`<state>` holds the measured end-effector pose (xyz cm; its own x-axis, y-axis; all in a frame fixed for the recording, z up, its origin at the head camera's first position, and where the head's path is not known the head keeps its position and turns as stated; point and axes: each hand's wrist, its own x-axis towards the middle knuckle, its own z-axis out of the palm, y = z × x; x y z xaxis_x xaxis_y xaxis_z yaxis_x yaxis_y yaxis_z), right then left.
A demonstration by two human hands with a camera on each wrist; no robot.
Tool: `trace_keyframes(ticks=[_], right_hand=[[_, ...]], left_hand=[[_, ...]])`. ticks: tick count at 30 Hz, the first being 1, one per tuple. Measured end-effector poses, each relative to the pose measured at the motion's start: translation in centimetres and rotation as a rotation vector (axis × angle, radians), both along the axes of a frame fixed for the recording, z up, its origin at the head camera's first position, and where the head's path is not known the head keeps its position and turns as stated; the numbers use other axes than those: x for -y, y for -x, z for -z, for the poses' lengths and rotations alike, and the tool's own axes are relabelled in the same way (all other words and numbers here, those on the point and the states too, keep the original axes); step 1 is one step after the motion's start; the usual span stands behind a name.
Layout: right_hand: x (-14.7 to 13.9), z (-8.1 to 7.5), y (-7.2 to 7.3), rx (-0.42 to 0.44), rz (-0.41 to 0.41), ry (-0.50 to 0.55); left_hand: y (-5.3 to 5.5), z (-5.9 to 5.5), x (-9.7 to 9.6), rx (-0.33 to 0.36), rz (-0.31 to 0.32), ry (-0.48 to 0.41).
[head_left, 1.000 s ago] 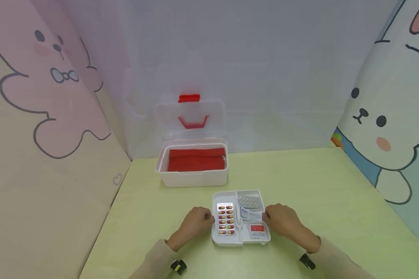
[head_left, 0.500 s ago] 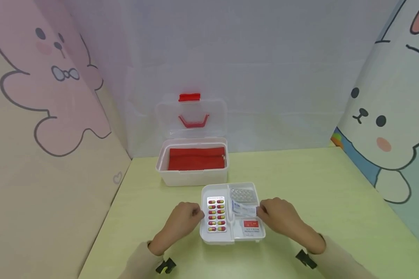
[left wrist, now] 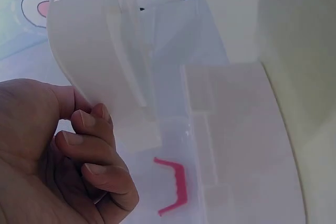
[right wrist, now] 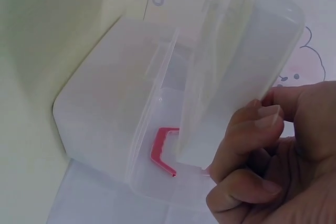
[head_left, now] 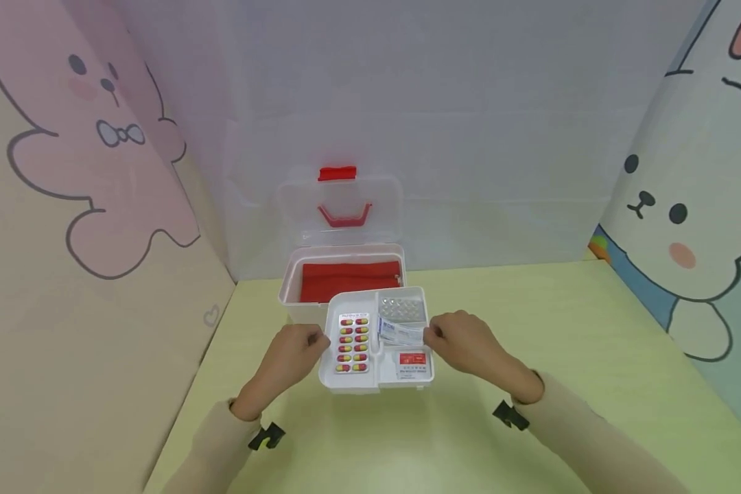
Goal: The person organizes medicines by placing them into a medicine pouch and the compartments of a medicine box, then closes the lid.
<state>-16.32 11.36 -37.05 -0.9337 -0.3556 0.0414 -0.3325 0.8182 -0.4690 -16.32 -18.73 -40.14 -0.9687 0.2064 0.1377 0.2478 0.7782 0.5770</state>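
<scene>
A white divided tray [head_left: 385,374] hangs in the air over the table, just in front of a white storage box. My left hand [head_left: 291,350] pinches its left edge between thumb and curled fingers. On the opposite edge my right hand [head_left: 466,339] grips in the same way. Inside the tray lie a blister pack of red-and-yellow capsules [head_left: 353,343], a clear blister pack [head_left: 401,309], a small white-and-blue packet [head_left: 401,332] and a red-and-white packet [head_left: 412,365]. Both wrist views show the tray's pale underside, with fingertips at its rim.
Behind the tray stands the white box [head_left: 291,285], a red zippered pouch [head_left: 352,278] inside. Its clear lid [head_left: 383,199], with a red handle [head_left: 344,221], is raised against the back curtain. The pale green table [head_left: 562,329] spreads around, with patterned cloths at both sides.
Both hands have lifted the tray off the table and carried it forward and left toward the box. The tray now overlaps the box's front in the head view. The box has stayed put.
</scene>
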Motion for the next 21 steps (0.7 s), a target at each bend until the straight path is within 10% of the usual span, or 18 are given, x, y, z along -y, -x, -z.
trace_keyframes(ticks=[21], right_hand=[[6.1,-2.9,9.1,-0.007,-0.039,0.011]], left_hand=[[7.5,-4.1,6.2,-0.016,-0.032,0.114]])
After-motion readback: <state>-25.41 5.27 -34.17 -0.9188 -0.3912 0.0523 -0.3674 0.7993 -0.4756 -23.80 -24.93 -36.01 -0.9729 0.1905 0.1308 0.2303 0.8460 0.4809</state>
